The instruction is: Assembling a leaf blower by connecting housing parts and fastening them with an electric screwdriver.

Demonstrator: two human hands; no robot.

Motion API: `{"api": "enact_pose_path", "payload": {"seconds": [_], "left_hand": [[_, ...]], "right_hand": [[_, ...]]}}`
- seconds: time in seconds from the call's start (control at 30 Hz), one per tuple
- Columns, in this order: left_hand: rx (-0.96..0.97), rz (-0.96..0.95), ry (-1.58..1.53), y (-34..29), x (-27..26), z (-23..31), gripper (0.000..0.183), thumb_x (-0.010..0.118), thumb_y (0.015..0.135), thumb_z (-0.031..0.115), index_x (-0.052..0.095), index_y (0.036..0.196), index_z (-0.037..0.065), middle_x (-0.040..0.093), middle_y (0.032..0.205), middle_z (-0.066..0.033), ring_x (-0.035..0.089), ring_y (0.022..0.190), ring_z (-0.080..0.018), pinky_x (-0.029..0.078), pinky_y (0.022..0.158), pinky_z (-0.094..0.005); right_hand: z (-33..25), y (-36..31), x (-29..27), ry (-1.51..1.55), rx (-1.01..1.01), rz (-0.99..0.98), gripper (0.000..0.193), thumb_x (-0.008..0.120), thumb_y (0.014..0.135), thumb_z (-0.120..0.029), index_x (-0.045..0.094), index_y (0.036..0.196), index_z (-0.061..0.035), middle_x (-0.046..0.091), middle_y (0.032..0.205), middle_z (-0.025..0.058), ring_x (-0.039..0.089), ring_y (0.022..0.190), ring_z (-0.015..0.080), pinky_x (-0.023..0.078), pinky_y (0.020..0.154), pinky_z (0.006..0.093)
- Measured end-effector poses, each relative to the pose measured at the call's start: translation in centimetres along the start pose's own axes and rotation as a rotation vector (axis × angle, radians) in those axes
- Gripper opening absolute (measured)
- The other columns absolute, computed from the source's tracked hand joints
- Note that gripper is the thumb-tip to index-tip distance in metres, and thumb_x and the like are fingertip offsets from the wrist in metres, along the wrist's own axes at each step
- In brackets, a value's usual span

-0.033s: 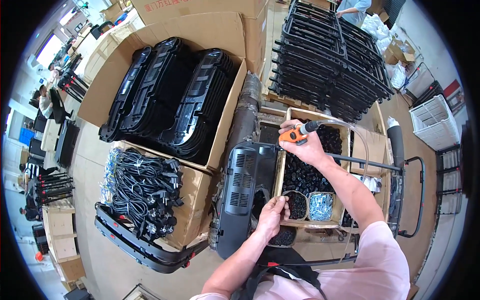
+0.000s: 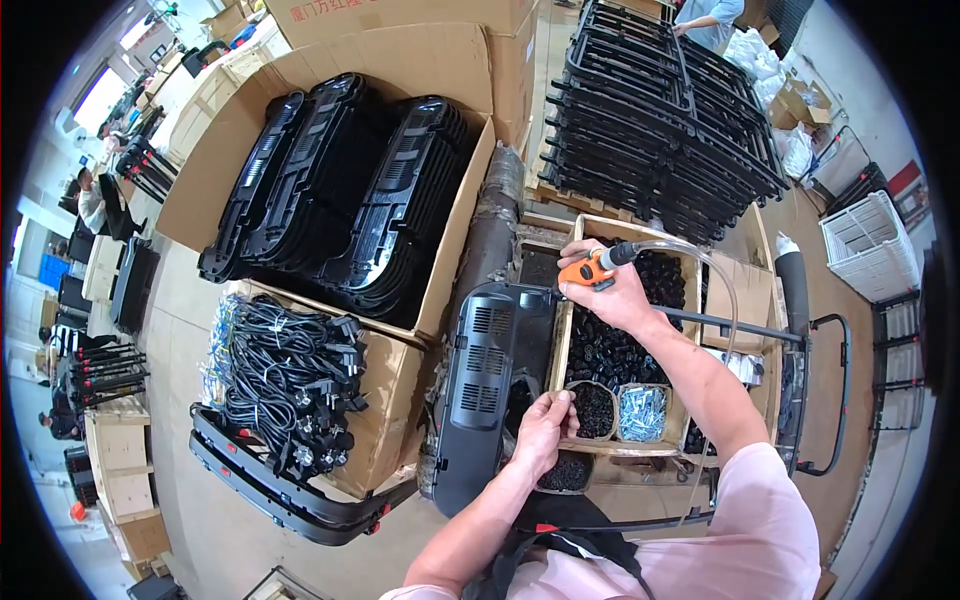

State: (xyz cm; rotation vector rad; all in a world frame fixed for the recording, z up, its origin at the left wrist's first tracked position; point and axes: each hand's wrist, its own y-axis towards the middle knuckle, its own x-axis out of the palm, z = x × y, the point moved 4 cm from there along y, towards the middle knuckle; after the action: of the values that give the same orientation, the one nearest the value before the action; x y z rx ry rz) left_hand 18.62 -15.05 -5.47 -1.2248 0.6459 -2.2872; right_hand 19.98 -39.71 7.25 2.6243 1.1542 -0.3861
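Observation:
My right hand (image 2: 622, 298) grips an orange powered screwdriver (image 2: 583, 271), its clear hose (image 2: 722, 275) curving back over my forearm. The tool's front end is beside the far right corner of a long black plastic cover (image 2: 468, 400) with vent slots. My left hand (image 2: 541, 432) is closed in a pinch at the cover's near right side, beside a tub of small black screws (image 2: 594, 412). What its fingertips hold, if anything, is too small to make out. Next to that tub is another of silvery screws (image 2: 641, 412). Both stand in a wooden tray (image 2: 560, 350) of black parts.
At the left, a large cardboard box (image 2: 462, 240) holds stacked black covers. Bundled black power cords (image 2: 285, 380) lie in front of it, above curved black rails (image 2: 290, 505). Black metal frames (image 2: 660, 120) are stacked at the far right. A black tube (image 2: 735, 327) crosses the tray.
My hands and the screwdriver stay in the same places. In the far left background, a person has shifted slightly with a black panel.

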Motion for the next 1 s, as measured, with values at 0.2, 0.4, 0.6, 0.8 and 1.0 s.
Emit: {"api": "enact_pose_path", "payload": {"seconds": [0.2,0.4,0.6,0.8,1.0], "left_hand": [[0.053,0.044,-0.079,0.6,-0.5,1.4,0.024,0.055,0.112,0.023,0.062,0.123,0.003,0.071,0.105,-0.0072,0.069,0.082,-0.0159,0.059,0.071,-0.0287],[0.042,0.028,-0.084,2.6,-1.2,2.1,0.026,0.059,0.11,0.027,0.064,0.12,0.004,0.072,0.102,-0.007,0.069,0.083,-0.0153,0.059,0.072,-0.0283],[0.11,0.091,-0.242,4.2,0.2,3.6,0.025,0.061,0.109,0.023,0.064,0.122,0.002,0.073,0.106,-0.0097,0.068,0.087,-0.0167,0.059,0.074,-0.0287],[0.087,0.119,-0.324,7.4,0.5,5.6,0.024,0.065,0.107,0.032,0.07,0.108,0.009,0.069,0.087,0.0004,0.06,0.071,-0.0117,0.049,0.06,-0.0241],[0.1,0.183,-0.522,9.6,1.7,8.2,0.031,0.062,0.107,0.041,0.067,0.105,0.01,0.064,0.083,0.0019,0.056,0.069,-0.0119,0.045,0.056,-0.0235]], "right_hand": [[-0.1,0.1,0.7,-0.197,-0.052,-0.081,0.033,0.082,0.082,-0.021,0.071,0.111,-0.0084,0.073,0.087,0.0068,0.069,0.081,0.0194,0.056,0.08,0.0354],[-0.4,0.4,0.9,-0.16,-0.055,-0.092,0.031,0.083,0.081,-0.021,0.071,0.107,-0.0073,0.072,0.084,0.005,0.067,0.077,0.0165,0.055,0.076,0.0348],[0.3,0.5,0.6,-0.159,-0.041,-0.09,0.032,0.083,0.081,-0.02,0.071,0.107,-0.0066,0.072,0.085,0.0046,0.067,0.079,0.0165,0.055,0.079,0.035],[-0.1,0.8,1.1,-0.075,0.005,-0.069,0.042,0.083,0.081,-0.018,0.07,0.119,-0.0053,0.076,0.106,0.0081,0.071,0.1,0.0176,0.056,0.094,0.0346],[-3.0,-0.5,0.2,0.144,0.06,-0.058,0.047,0.084,0.085,-0.011,0.065,0.128,-0.0047,0.074,0.116,0.0086,0.069,0.11,0.0162,0.055,0.101,0.0347]]}}
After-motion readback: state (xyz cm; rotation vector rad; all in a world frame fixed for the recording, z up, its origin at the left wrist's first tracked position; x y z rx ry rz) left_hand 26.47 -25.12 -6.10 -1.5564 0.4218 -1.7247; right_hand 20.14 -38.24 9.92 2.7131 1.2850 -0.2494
